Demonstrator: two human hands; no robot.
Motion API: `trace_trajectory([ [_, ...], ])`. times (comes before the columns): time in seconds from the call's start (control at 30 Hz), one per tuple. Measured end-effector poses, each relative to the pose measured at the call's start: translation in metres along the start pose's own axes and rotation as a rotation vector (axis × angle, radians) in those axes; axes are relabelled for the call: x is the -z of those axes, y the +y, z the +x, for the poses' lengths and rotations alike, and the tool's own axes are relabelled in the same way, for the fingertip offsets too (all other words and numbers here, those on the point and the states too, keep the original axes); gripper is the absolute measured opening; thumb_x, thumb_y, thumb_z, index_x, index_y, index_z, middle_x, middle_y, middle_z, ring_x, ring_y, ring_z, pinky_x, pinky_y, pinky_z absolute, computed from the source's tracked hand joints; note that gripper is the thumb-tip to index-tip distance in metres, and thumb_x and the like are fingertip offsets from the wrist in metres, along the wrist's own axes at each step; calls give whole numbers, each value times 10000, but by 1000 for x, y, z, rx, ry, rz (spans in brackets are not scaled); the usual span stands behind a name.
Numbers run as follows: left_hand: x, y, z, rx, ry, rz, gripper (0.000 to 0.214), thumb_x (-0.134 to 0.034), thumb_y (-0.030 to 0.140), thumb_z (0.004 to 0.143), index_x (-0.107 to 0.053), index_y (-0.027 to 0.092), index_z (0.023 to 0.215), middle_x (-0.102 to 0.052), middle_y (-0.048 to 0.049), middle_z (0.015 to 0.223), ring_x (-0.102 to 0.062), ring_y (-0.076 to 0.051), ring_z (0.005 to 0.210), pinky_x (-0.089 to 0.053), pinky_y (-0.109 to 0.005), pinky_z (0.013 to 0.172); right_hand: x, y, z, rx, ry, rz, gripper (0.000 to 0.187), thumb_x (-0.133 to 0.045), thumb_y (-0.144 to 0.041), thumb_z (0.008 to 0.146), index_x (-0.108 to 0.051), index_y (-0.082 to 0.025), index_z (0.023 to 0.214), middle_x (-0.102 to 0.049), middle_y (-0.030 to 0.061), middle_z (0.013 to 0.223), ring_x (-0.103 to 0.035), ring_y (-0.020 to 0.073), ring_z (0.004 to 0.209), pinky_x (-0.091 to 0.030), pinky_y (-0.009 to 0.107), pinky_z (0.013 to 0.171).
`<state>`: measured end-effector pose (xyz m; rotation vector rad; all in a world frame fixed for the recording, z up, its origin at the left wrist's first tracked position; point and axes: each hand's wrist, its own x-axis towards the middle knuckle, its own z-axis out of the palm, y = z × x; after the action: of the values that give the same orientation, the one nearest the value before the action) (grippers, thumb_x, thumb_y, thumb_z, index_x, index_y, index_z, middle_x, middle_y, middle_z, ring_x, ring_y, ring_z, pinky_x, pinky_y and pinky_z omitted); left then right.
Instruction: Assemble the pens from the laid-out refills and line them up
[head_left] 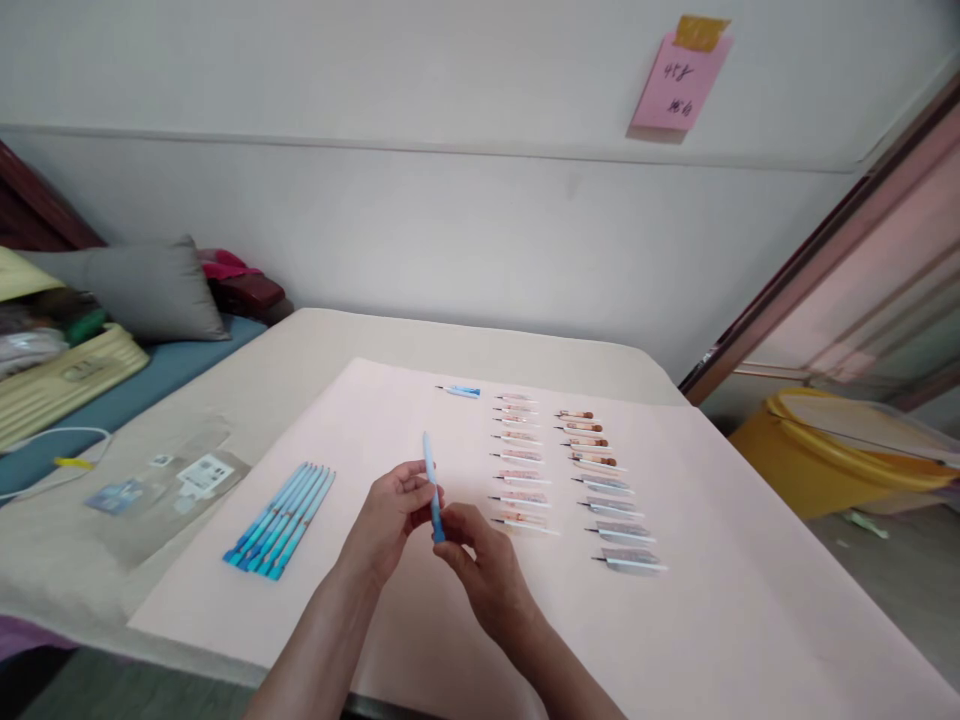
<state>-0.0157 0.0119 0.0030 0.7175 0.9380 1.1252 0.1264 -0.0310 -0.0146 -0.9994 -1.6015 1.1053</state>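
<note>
Blue-white pen (430, 465) held above pink sheet (720, 620), between hands. Left hand (390, 515): thumb and fingers pinching barrel near middle. Right hand (484, 560): fingertips gripping darker blue near end. Long axis almost upright in view, slight lean left; pale end points away from person. Blue pens (282, 520) lie at left, pale ends away and rightward.

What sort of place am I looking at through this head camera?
Probably a room in a home used as a small work corner: what look like blue pens lie on a pink sheet, a grey cushion sits left of the table, and a handwritten note is taped up.
</note>
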Motion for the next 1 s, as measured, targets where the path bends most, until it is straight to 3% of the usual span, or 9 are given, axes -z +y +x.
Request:
trace_trajectory([
  [0.27,-3,0,-1,-16,-35,-7,341,-663,185,685,-602,144,1018,-592,-32,714,-561,-131,672,-427,-253,630,-2,3,-4,49,23,-61,246,-530,-128,822,-564,-221,1047,-629,6,902,-578,135,801,-450,243,741],
  [0.53,-1,2,-3,26,-26,20,333,-644,257,701,-602,157,1016,-609,-49,747,-558,-133,648,-404,-246,590,-3,1,-2,116,-84,-140,293,-573,-95,788,-613,-229,1045,-639,23,941,-588,141,840,-454,242,759],
  [0.7,-1,-2,0,-76,145,158,271,-626,389,715,-625,130,794,-579,-35,655,-515,-111,572,-399,-238,554,-8,2,-7,178,-147,-244,321,-539,-98,813,-567,-231,1104,-619,42,1011,-581,143,863,-451,245,752],
  [0.77,-1,-4,2,-83,205,164,288,-631,401,702,-626,126,788,-578,-35,635,-507,-111,543,-393,-238,528,-10,3,-9,207,-139,-257,336,-539,-109,817,-538,-228,1131,-601,53,1045,-571,149,887,-449,256,769],
  [0.87,-3,-6,3,-65,237,66,299,-624,393,696,-626,123,825,-592,-44,641,-521,-120,538,-392,-241,514,-12,3,-9,243,-112,-275,343,-543,-113,816,-516,-230,1137,-590,55,1050,-559,154,893,-446,269,777],
  [1.0,-8,-8,-1,-70,231,-37,233,-607,362,688,-599,133,728,-578,-36,629,-509,-118,518,-383,-241,480,-11,1,-8,205,-73,-274,350,-582,-117,794,-503,-235,1115,-607,36,1001,-564,157,882,-446,269,764],
])
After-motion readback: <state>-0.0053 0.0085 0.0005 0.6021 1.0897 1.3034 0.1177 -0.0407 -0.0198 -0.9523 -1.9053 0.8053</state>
